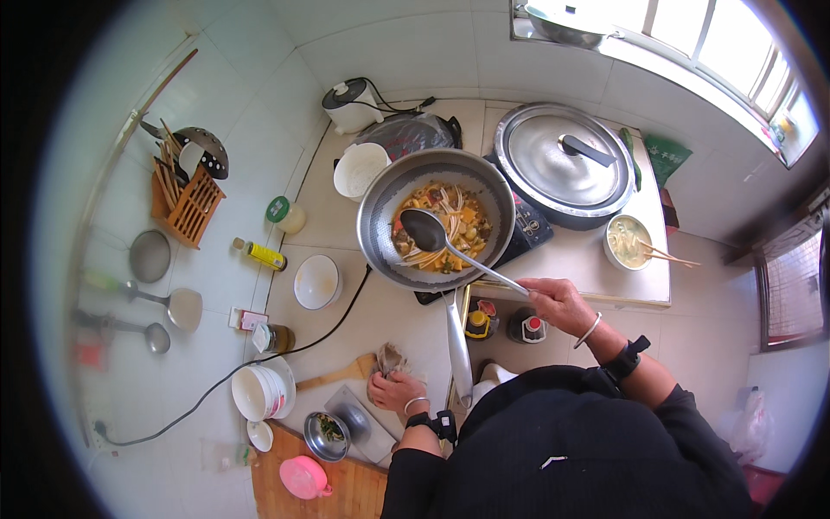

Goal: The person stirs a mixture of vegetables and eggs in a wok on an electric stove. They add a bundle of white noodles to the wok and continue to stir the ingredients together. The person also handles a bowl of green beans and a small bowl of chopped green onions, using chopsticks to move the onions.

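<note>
My right hand grips the metal handle of a ladle, whose dark bowl lies over the food in a wok. The wok stands on an induction cooker, its steel handle pointing towards me. In it are noodles and cut vegetables in an orange broth. My left hand is closed on a crumpled greyish cloth on the counter. Beside that hand lie a wooden spatula and a cleaver. A steel bowl of chopped greens stands close by, partly on the cleaver's left side.
A large lidded pot stands behind on the right, near a bowl of noodles with chopsticks. Left of the wok are a white container and an empty-looking bowl. A black cable crosses the counter. A pink bowl rests on a cutting board.
</note>
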A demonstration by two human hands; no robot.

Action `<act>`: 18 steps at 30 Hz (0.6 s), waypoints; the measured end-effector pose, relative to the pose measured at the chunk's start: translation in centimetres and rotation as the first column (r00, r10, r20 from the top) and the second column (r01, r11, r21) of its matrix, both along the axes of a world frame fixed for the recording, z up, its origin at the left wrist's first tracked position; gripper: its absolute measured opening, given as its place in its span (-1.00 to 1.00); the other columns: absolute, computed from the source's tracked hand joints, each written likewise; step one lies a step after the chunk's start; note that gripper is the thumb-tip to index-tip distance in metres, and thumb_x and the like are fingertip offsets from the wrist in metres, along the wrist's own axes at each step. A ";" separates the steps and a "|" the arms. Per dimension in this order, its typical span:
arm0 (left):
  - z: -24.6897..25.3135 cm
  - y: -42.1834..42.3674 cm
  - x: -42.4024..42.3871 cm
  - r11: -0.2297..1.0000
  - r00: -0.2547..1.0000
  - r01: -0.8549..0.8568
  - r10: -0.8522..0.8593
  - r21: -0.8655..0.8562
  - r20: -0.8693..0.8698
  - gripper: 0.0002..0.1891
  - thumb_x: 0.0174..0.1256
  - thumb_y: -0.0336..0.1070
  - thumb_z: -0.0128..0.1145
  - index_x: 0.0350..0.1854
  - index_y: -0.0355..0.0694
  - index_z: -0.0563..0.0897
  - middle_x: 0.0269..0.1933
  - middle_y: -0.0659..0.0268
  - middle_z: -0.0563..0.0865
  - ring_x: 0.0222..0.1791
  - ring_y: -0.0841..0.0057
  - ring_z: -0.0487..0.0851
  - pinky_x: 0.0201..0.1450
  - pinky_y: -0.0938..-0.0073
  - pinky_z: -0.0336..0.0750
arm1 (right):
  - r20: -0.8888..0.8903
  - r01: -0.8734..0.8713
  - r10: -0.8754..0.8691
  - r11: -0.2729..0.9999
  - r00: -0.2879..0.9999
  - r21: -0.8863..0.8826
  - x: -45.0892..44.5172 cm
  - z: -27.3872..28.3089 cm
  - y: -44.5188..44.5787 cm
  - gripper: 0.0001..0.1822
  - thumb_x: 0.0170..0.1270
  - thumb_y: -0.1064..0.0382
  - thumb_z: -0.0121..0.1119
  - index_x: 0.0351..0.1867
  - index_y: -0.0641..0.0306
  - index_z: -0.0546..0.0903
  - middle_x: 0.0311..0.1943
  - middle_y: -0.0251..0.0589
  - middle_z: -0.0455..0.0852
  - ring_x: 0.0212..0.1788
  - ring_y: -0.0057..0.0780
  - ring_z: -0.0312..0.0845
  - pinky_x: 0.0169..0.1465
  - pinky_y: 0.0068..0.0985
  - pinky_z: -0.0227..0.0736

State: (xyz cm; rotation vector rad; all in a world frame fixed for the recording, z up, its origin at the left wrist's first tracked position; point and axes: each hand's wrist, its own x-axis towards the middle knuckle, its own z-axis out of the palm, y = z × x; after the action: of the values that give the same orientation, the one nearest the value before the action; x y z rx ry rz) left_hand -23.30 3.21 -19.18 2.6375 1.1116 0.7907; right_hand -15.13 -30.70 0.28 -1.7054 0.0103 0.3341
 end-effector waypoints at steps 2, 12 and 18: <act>0.0 -0.2 0.0 1.000 1.000 -0.004 0.004 0.011 -0.004 -0.66 0.21 -0.18 0.04 -0.01 -0.22 0.55 0.13 0.12 0.59 0.21 0.12 0.49 0.30 0.04 0.27 | -0.103 0.020 -0.012 0.997 0.995 0.081 0.1 -0.5 -0.2 -0.62 0.48 0.37 -0.02 0.25 0.37 0.60 -0.59 -0.51 0.40 -0.55 -0.78 0.24 -0.51 -0.68 0.21; -0.2 -0.2 -0.1 1.000 0.998 -0.016 0.018 0.025 -0.052 -0.63 0.20 -0.12 -0.02 0.00 -0.18 0.55 0.14 0.12 0.58 0.21 0.13 0.49 0.28 0.04 0.28 | -0.225 0.082 -0.015 0.953 0.974 0.291 -0.1 -0.3 0.4 -0.63 0.49 0.31 -0.04 0.20 0.39 0.62 -0.40 -0.31 0.69 -0.52 -0.73 0.41 -0.51 -0.71 0.31; -0.2 -0.1 0.0 0.998 0.999 -0.017 0.019 0.052 -0.028 -0.63 0.18 -0.12 -0.01 -0.01 -0.19 0.54 0.11 0.11 0.58 0.20 0.12 0.49 0.28 0.03 0.28 | 0.158 0.017 -0.012 0.999 0.987 -0.032 0.7 -1.4 2.1 -0.67 0.37 0.32 0.05 0.09 0.32 0.69 -0.42 -0.10 0.76 -0.46 -0.44 0.64 -0.32 -0.47 0.56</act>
State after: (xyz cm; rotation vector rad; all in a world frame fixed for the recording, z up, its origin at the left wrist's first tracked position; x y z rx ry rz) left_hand -23.29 3.06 -19.39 2.6934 1.1385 0.7986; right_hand -14.47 -28.63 -1.07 -1.7599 -0.0883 0.1887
